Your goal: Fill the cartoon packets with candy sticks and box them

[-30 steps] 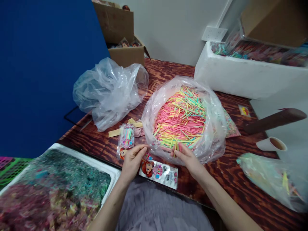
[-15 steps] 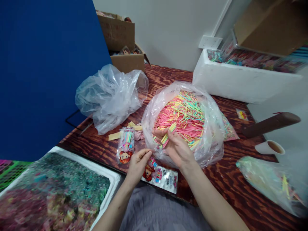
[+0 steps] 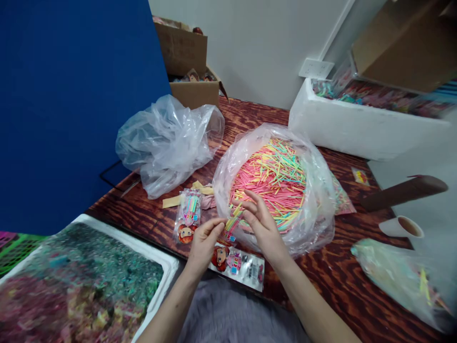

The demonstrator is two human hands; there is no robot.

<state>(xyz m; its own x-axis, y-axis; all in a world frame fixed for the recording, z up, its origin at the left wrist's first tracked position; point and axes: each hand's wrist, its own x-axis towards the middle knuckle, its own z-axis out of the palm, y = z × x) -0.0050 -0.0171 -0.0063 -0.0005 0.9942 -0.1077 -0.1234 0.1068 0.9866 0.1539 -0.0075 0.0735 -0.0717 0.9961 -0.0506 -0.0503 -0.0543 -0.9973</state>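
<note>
My left hand (image 3: pixel 204 242) is closed in a pinch at the upper edge of a small printed packet (image 3: pixel 229 237). A small bundle of yellow, green and pink sticks (image 3: pixel 233 217) reaches from my right hand (image 3: pixel 263 229) to beside the left fingertips. The right thumb and fingers hold its near end, with other fingers stretched out. Just beyond is a large clear bag (image 3: pixel 321 209) of loose coloured sticks (image 3: pixel 267 183). Below my hands lies a flat silver packet (image 3: pixel 252 270) printed with a cartoon face. A filled packet (image 3: pixel 188 214) lies left of my left hand.
Left are a crumpled clear bag (image 3: pixel 167 143) and a blue panel (image 3: pixel 78 114). A foam box (image 3: pixel 167 255) of coloured pieces stands front left. Behind stand a cardboard box (image 3: pixel 194 93) and a white foam box (image 3: pixel 339 121). A paper cup (image 3: pixel 391 227) and plastic bag (image 3: pixel 389 267) lie right.
My right hand has brought the stick bundle down and left, from over the large bag to the left fingertips. My left hand has hardly moved. The view has shifted slightly.
</note>
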